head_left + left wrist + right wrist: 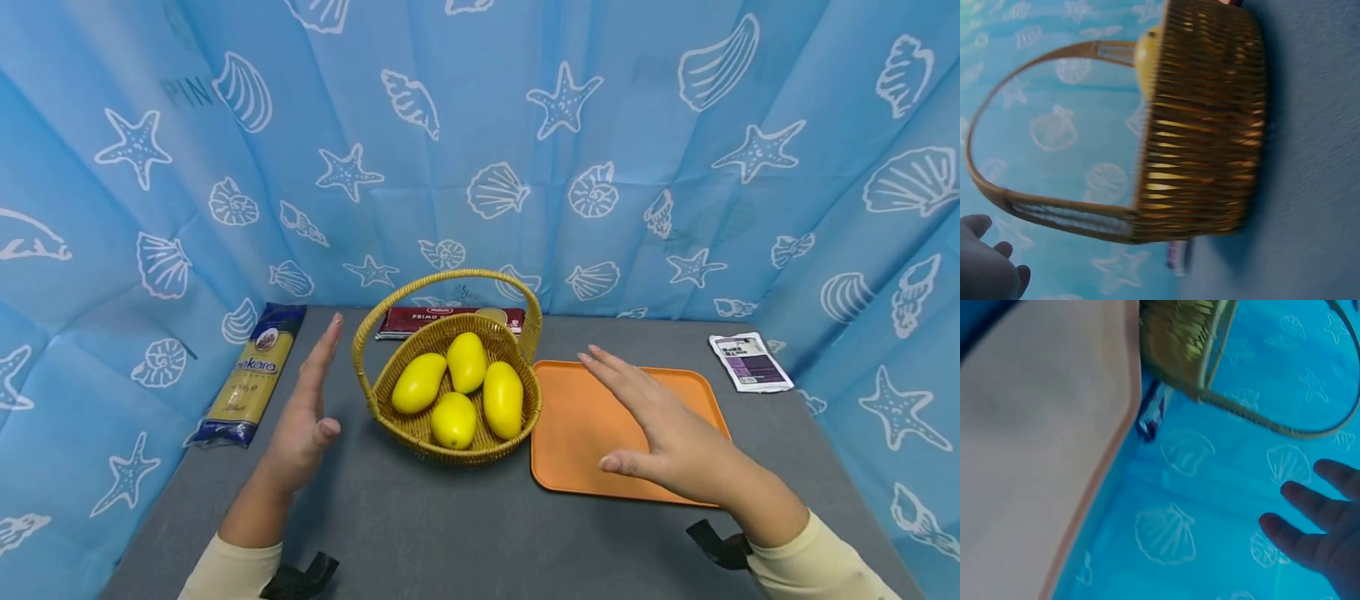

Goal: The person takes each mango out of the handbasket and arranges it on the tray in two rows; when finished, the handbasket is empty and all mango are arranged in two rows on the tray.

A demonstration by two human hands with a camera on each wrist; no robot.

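The head view looks forward and down across the table [420,533] to the curtain [480,100]. Both wrist views, low and tipped sideways, share the basket [1204,137]: near in the left, beyond the close tray [1035,462] in the right.

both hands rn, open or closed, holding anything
Left hand: open, holding nothing, left of the wicker basket.
Right hand: open, holding nothing, above the orange tray.
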